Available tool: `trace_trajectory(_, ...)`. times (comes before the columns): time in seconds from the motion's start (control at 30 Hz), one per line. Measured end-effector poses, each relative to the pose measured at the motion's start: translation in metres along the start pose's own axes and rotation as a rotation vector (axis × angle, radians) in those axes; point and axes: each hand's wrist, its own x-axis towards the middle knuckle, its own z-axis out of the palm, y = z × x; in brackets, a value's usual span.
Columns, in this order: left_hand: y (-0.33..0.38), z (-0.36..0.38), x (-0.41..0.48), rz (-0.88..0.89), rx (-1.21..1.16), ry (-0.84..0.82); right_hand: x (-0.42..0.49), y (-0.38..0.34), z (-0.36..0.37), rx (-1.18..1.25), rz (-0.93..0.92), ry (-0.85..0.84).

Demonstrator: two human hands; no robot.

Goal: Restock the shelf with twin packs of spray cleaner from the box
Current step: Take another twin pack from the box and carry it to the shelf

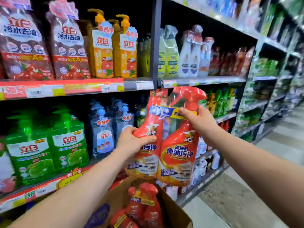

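Twin pack (174,140): two red trigger bottles under glossy film. I hold it upright in the air in front of the middle shelf (227,116), above the box (118,195). My left grip (133,142) curls round the left bottle's waist and hides part of its label. My right grip (199,120) pinches the yellow band at the necks. The cardboard box is cut off below, with more red packs (143,203) inside, blurred. Green pump bottles (47,145) stand to the left. The far aisle is smeared. Speckled floor (238,203) on the right.
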Motion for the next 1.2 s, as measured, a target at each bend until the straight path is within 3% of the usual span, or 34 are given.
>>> trace_trajectory(0.57,0.071,0.369,0.013,0.059,-0.061,-0.34,0.052,0.037,-0.359,-0.191,0.019,0.257)
trace_trajectory(0.93,0.1,0.525,0.045,0.084,-0.045,-0.497,0.099,0.08,-0.501,-0.178,0.058,0.343)
trace_trajectory(1.2,0.109,0.638,0.12,0.107,-0.088,-0.589,0.185,0.123,-0.58,-0.235,0.06,0.389)
